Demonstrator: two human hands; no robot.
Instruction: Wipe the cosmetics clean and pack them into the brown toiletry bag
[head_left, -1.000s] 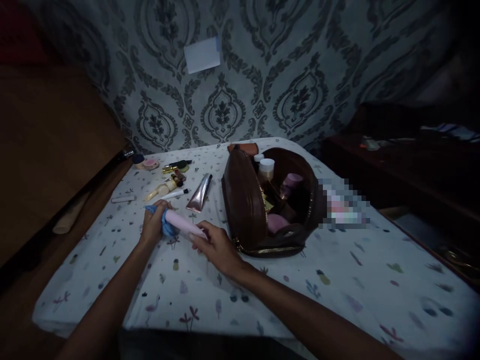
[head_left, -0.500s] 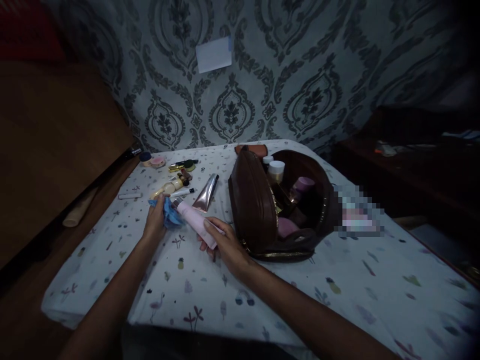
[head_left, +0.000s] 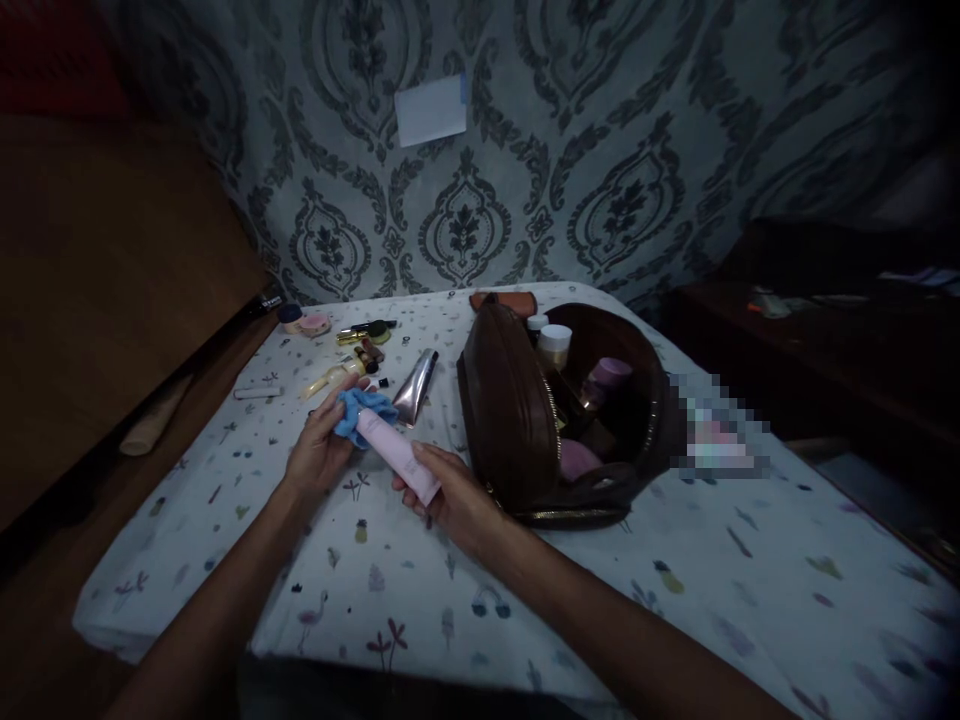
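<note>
A pale pink squeeze tube (head_left: 397, 455) is gripped near its lower end by my right hand (head_left: 446, 490), thumb on top. My left hand (head_left: 322, 440) is closed on a blue cloth (head_left: 367, 415), which wraps round the tube's other end and hides it. Just beyond lies a shiny rose-coloured tube (head_left: 417, 388) on the patterned sheet. To the right of my hands stands a brown zip bag (head_left: 504, 410), its top open. Inside it show a white-capped jar (head_left: 554, 345) and a pink-capped container (head_left: 609, 375).
Several small cosmetics lie at the back left, among them a pink round compact (head_left: 315, 325) and a white stick (head_left: 259, 392). An orange-brown case (head_left: 510, 302) rests behind the bag. A wooden panel (head_left: 112, 290) rises at the left, and a patterned wall (head_left: 465, 220) closes the back.
My left hand has moved right with the blue cloth, which has gone from beside the pink tube's end to round it. My right hand holds the tube in nearly the same place.
</note>
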